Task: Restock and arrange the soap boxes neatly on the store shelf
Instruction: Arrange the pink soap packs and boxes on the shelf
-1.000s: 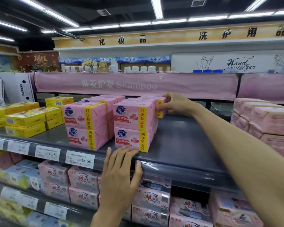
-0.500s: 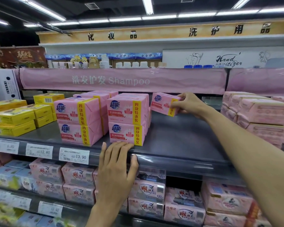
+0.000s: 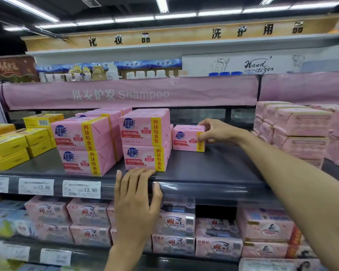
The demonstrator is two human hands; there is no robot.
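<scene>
Upon the shelf (image 3: 213, 173), my right hand (image 3: 216, 132) pinched the soap pack (image 3: 184, 137) by its right end; pack lay crosswise, just right of the stack (image 3: 145, 141).

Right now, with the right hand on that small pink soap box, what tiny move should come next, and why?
Probably slide the pink cardboard soap box forward along the dark grey shelf, level with the two-high pink stack beside it. The right hand grips it, yet it sits behind the stack's front.
</scene>
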